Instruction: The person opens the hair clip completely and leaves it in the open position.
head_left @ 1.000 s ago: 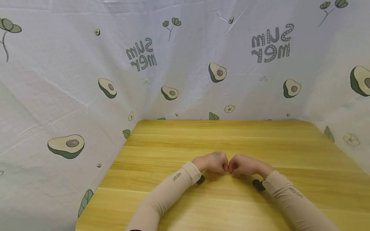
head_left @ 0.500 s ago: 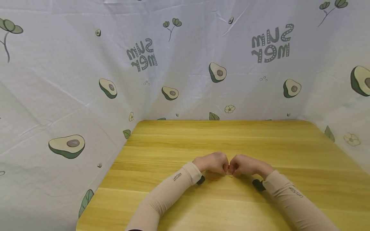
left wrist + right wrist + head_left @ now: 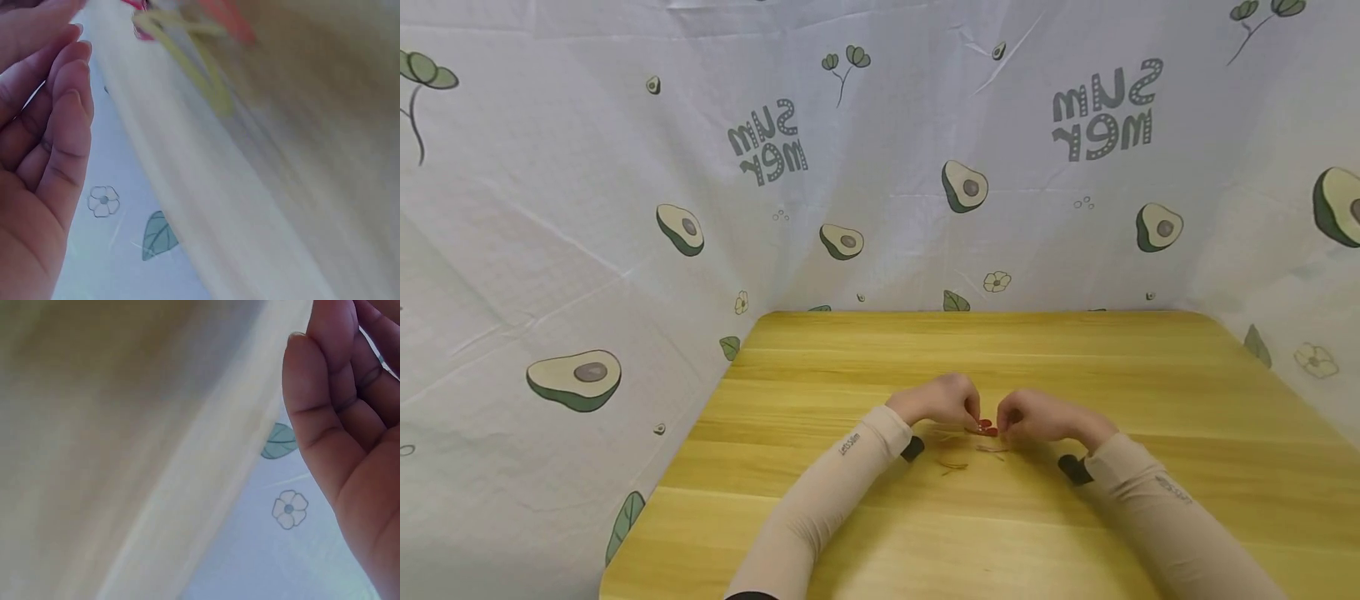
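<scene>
My left hand (image 3: 943,400) is over the middle of the table, thumb and fingertips pinching the edge of a small red thing with pale specks (image 3: 984,427). In the left wrist view the red thing (image 3: 142,28) is cut by the top edge, beside a blurred yellow band-like loop (image 3: 215,84) and an orange-red strip (image 3: 230,20). My right hand (image 3: 1048,417) is bent down just right of the red thing. Its fingers (image 3: 306,381) curve inward in the right wrist view; I cannot tell whether its hidden fingertips hold anything.
A thin brownish-orange strip (image 3: 953,465) lies on the wooden table (image 3: 865,517) below my left hand. Another thin pinkish strip (image 3: 992,450) lies between the hands. A white avocado-print cloth (image 3: 895,167) hangs behind the table and along its sides.
My hands, earlier knuckle to knuckle, have parted slightly; the left has moved up and left. The red thing and thin strips now show more between and below them.
</scene>
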Motion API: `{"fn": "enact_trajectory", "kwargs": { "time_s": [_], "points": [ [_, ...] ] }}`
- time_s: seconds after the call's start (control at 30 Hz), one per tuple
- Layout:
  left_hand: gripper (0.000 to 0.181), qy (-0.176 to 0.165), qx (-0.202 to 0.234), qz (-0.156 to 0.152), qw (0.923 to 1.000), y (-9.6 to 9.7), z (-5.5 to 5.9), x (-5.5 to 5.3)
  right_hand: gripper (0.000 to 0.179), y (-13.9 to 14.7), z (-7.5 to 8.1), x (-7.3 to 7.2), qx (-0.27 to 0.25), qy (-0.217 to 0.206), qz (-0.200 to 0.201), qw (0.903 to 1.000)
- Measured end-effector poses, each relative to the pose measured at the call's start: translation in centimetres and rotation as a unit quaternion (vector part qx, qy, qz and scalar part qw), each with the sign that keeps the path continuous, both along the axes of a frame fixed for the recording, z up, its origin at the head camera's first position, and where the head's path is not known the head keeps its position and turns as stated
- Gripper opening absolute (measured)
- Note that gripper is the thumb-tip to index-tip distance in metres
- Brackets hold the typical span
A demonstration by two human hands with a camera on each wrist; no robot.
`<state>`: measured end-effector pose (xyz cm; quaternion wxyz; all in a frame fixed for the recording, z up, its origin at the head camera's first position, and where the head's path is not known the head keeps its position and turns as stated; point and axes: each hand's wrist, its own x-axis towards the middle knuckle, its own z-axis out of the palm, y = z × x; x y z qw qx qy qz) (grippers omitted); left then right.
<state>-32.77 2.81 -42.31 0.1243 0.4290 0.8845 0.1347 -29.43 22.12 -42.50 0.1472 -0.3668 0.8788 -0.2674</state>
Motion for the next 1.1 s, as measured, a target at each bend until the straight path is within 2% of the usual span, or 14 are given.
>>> {"fn": "enact_trajectory", "kwargs": {
  "time_s": [0.27,0.57,0.73,1.1],
  "points": [
    [0.006,-0.009,-0.026,0.033,0.9991,0.1,-0.5,-1.1,0.011,-1.1,0.7,-1.9,0.016,0.006,-0.019,0.9997],
    [0.016,-0.03,-0.041,0.051,0.9974,0.4,-0.9,-1.6,0.014,-2.0,0.1,-3.3,0.055,-0.018,-0.034,0.9977],
    [0.017,-0.048,-0.037,0.052,0.9968,0.6,-0.6,-1.7,0.016,-2.1,-0.2,-3.7,0.052,-0.032,-0.026,0.9978],
    [0.027,-0.065,-0.028,0.037,0.9968,1.2,-0.6,-2.2,0.016,-2.1,-0.8,-4.2,0.037,-0.038,-0.01,0.9985]
  ]
}}
